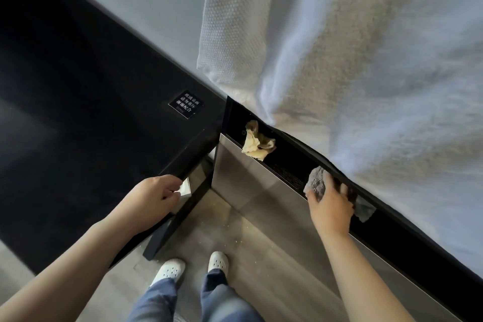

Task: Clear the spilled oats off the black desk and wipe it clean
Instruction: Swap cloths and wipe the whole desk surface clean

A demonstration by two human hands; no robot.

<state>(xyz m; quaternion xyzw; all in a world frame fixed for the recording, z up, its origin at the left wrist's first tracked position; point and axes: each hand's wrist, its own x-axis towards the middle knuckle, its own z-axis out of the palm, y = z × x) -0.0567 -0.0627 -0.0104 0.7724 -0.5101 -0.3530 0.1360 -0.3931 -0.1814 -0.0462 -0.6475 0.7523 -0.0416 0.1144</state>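
Oats point(239, 239): pale specks scattered on floor right of glossy black table point(78, 112). Left hand point(154, 197) curled around table's near edge. Right hand point(330, 206) presses nubbly grey cloth point(316, 180) on dark ledge; cloth partly hidden.

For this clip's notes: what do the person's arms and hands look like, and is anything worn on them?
Both forearms are bare, with no sleeve in view. The left hand and the right hand are ungloved, and no watch, ring or bracelet shows on either. Lower down, blue denim trousers and white perforated clogs are visible.
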